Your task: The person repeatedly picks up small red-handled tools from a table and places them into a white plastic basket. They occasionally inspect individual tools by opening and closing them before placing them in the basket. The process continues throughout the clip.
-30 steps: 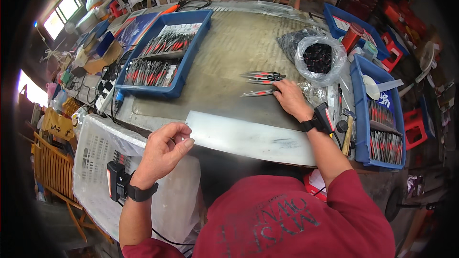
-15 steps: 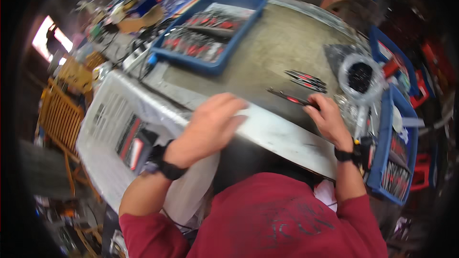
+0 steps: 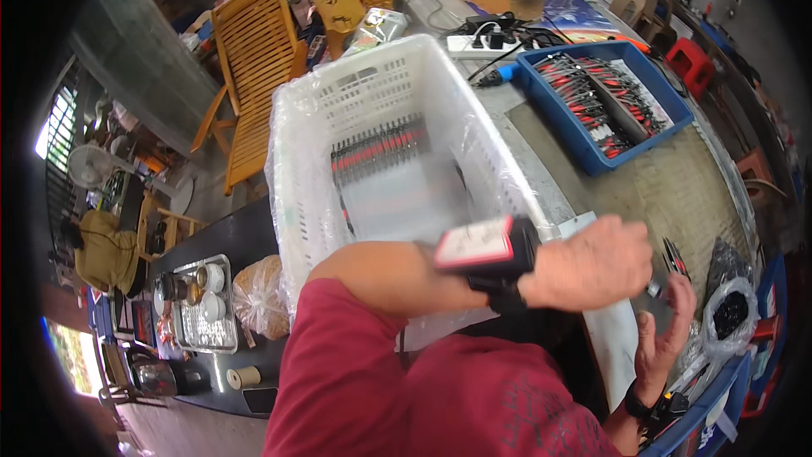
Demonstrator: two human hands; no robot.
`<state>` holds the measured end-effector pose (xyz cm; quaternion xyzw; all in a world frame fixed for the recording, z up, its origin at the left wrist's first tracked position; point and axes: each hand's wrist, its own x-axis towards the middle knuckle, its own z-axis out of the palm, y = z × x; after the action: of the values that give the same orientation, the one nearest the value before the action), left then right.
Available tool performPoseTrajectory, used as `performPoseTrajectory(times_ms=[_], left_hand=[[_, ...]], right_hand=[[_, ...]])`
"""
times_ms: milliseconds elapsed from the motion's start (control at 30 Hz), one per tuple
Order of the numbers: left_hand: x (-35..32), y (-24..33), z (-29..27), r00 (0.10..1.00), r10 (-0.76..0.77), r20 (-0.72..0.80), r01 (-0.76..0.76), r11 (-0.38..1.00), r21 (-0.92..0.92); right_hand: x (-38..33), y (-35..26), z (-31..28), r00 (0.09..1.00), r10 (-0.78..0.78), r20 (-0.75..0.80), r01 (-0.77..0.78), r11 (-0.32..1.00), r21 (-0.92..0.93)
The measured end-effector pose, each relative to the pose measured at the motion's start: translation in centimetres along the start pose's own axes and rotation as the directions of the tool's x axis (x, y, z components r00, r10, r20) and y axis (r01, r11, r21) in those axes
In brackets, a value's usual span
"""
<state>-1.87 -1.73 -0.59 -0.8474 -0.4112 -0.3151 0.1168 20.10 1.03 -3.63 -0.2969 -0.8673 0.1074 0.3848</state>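
My left hand (image 3: 592,264) reaches across to the right over the near table edge, its fingers curled and slightly blurred. What it holds, if anything, is hidden; a small silvery tip (image 3: 654,289) shows beside it. Just below and right, my right hand (image 3: 666,340) has its fingers stretched and thumb apart, with nothing visibly gripped. Slim black-and-red pen-like tools (image 3: 675,257) lie on the table beyond. Under my left forearm stands a white plastic crate (image 3: 414,68) lined with clear film. Inside it, a row of similar tools (image 3: 381,151) lies side by side along a pale sheet.
A blue tray (image 3: 584,161) with many such tools stands at the far right, near a white power strip (image 3: 478,46). A bag of black parts (image 3: 729,313) and another blue tray (image 3: 719,398) are at right. At left are a wooden chair (image 3: 258,76) and a metal tray (image 3: 222,330).
The view has turned left, bringing the crate's inside into sight. My right hand, which held a pen-like tool, now has its fingers spread. My left hand has moved close to it and curled.
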Motion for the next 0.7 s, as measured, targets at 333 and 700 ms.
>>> performPoseTrajectory(times_ms=[333, 700], left_hand=[[-9.9, -18.9, -7.4, 0.331, -0.848, -0.413, 0.663, 0.521, -0.537], [-27.7, -25.0, 7.0, -0.154, -0.974, -0.168, 0.975, -0.123, -0.183]], right_hand=[[-5.9, 8.2, 3.3, 0.85, 0.522, 0.073, -0.522, 0.813, 0.26], [-7.1, 7.6, 5.8, 0.856, 0.508, 0.098, -0.507, 0.861, -0.036]])
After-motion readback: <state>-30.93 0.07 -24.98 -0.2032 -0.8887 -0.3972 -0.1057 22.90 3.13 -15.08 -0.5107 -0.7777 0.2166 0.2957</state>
